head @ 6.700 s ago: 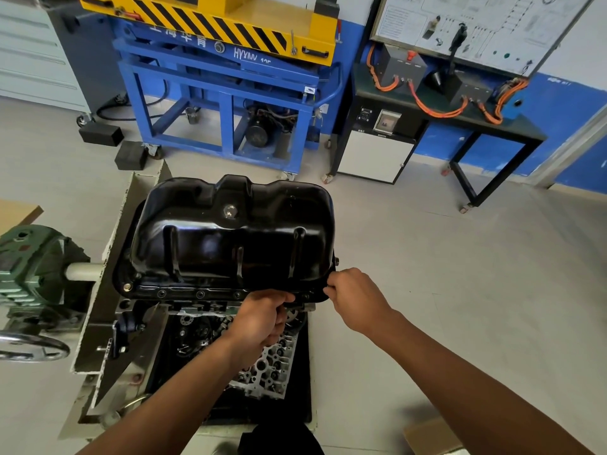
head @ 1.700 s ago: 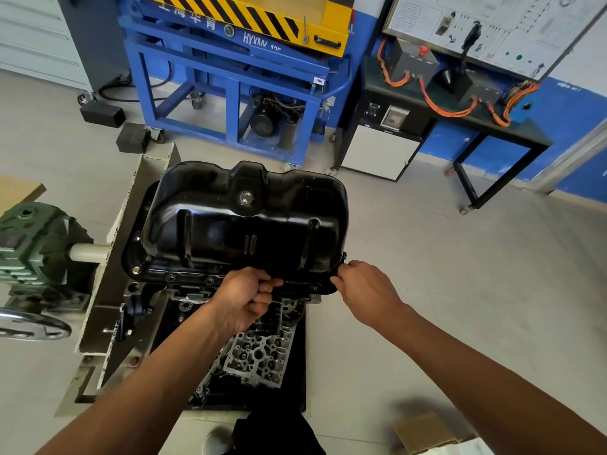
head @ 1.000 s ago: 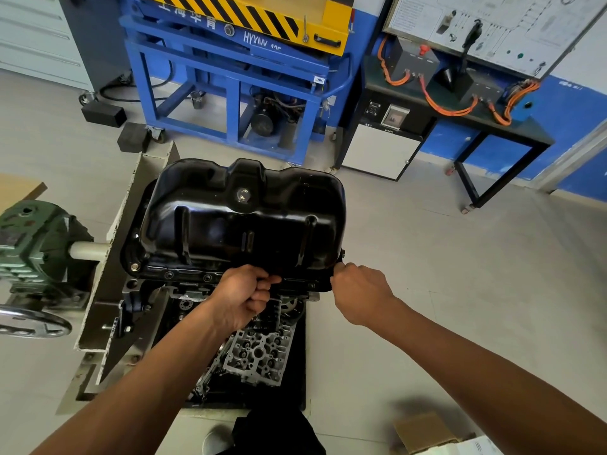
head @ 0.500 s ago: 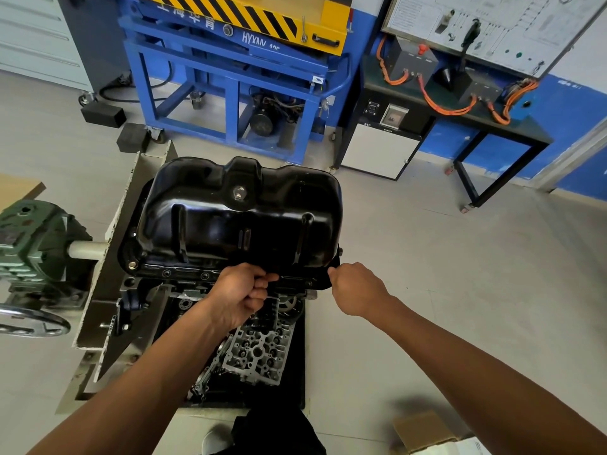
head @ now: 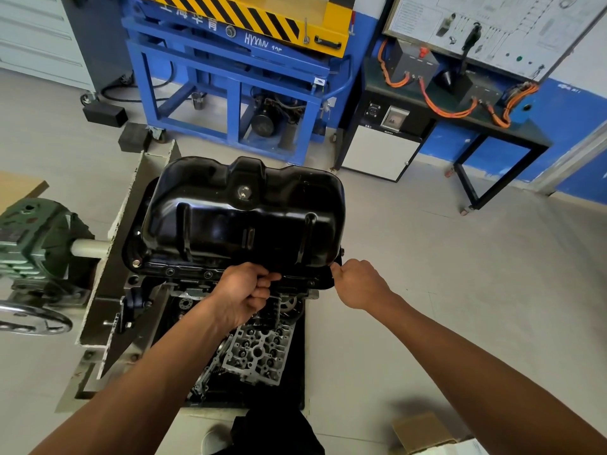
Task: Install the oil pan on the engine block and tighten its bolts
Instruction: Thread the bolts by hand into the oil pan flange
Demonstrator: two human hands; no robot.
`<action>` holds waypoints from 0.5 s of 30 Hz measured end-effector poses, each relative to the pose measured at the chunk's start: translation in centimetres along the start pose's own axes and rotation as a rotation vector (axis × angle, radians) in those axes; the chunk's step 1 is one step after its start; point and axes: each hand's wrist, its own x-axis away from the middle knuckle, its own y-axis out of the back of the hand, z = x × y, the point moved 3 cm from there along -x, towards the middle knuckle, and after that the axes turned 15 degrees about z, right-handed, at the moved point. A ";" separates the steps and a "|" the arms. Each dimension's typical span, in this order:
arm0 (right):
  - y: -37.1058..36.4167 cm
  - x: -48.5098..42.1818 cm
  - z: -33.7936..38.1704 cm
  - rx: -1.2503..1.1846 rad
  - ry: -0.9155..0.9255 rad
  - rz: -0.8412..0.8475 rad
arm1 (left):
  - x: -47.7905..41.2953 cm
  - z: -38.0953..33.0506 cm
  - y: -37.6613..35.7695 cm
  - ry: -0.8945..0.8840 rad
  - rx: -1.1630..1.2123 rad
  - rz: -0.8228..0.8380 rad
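You have one black oil pan (head: 243,224) in the middle of the frame, on top of one engine block (head: 197,290). Its long side runs left to right, belly up. Both arms reach forward. Your left hand (head: 241,293) grips the near rim. Your right hand (head: 359,284) curls at the near right corner; I cannot tell what it holds.

Oil pan (head: 243,221) in front of me: glossy black. Gearbox (head: 33,234) on my left: dull green. Far frame (head: 233,103): blue, its top (head: 256,16) yellow with black diagonal stripes. Cables (head: 441,110) far right: orange. Wall (head: 565,119): blue band below white. Floor (head: 460,257): pale grey. Cylinder head (head: 259,353) near me: silver. Box (head: 423,431) near right: cardboard brown.
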 end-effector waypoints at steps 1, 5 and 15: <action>-0.1 0.0 -0.1 -0.008 0.002 -0.012 | 0.0 0.0 0.1 0.003 0.003 0.001; -0.5 0.3 -0.8 -0.157 0.112 -0.192 | -0.2 -0.1 0.0 0.011 0.007 0.009; -0.5 0.9 -1.3 -0.247 0.411 -0.229 | 0.0 -0.1 0.2 -0.006 0.011 -0.001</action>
